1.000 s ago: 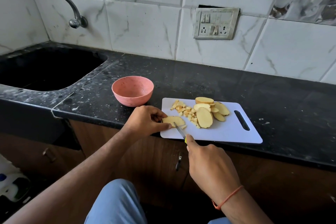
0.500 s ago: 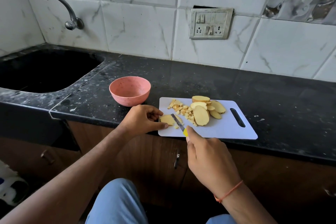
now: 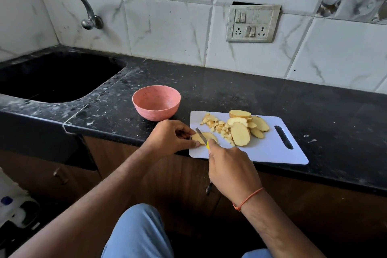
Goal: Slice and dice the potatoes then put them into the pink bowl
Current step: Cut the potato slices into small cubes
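- The left hand pinched one potato slice at the near left corner of the cutting board, its fingers curled on the slice's edge.
- The right hand was closed around the knife, whose blade lay across that slice; only a little yellow of the handle showed.
- A small heap of diced pieces lay just behind the slice, and a pile of uncut slices lay beside it.
- The pink bowl stood just left of the board and looked empty, so I judged the slicing done, the dicing only partly done, and the moving into the bowl not yet started.
- The board lay on a black speckled counter, partly over its front edge.
- A dark sink with a tap was at the left, a switch panel on the white tiles behind.
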### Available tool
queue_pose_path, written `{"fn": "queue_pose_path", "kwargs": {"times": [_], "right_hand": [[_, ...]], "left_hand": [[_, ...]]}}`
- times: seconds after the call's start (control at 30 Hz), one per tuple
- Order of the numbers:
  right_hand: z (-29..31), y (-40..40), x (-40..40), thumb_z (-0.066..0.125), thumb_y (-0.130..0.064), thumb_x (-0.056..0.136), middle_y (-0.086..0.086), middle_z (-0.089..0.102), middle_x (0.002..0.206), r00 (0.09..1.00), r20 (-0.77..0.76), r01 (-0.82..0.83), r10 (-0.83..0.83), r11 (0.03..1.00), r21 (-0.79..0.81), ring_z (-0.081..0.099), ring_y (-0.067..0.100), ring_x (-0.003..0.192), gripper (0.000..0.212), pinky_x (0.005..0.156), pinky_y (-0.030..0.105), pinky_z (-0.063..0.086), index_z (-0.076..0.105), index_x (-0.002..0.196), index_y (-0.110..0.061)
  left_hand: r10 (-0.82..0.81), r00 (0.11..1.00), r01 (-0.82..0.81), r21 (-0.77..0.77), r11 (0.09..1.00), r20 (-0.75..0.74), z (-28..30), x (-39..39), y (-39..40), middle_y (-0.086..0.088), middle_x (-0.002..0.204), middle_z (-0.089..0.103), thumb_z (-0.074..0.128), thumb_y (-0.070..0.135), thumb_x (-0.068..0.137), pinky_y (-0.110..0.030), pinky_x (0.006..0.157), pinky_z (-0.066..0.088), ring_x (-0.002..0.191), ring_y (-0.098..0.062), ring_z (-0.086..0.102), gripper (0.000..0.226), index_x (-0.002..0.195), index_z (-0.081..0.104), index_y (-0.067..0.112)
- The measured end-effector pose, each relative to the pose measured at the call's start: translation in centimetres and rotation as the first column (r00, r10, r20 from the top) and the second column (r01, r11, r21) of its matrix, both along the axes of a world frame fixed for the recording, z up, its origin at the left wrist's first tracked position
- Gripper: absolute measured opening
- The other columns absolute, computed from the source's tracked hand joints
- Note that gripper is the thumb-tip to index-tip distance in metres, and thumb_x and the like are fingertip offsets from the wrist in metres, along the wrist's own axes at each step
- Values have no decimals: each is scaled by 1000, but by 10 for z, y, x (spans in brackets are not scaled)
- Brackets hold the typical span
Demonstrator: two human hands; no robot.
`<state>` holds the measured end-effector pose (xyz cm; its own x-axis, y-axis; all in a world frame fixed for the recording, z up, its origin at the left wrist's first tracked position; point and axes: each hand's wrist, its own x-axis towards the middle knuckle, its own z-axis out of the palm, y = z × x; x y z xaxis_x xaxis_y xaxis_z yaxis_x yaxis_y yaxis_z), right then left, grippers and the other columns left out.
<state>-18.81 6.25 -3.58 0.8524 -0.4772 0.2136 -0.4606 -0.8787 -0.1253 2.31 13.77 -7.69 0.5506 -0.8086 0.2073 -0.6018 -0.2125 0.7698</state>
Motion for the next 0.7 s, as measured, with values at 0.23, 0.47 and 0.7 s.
{"fn": "queue_pose_path", "kwargs": {"times": [0.23,0.47,0.7], "right_hand": [[-2,0,-1,43,-27,109,2,70,93,999,-48,-13,13,1000,-17,63,15,77,53,57,26,43,32,161,-23],[0,10,-36,40,-30,111,-4,59,78,996,-89,9,-8,1000,10,59,12,68,54,55,25,47,26,162,-29],[7,20,-66,35,-33,112,-8,40,65,995,-98,24,-21,999,34,41,8,53,54,47,19,27,20,164,-30]], "left_hand": [[14,999,-13,-19,1000,30,-2,-1,0,17,88,76,97,46,69,-25,73,61,81,-4,72,40,102,85,27],[25,999,-23,-28,999,43,0,-5,0,16,89,75,97,44,70,-16,69,56,81,-3,71,38,101,85,27],[53,998,-53,-17,998,17,-2,-8,1,14,88,76,97,48,69,-15,67,54,80,-2,70,41,103,84,27]]}}
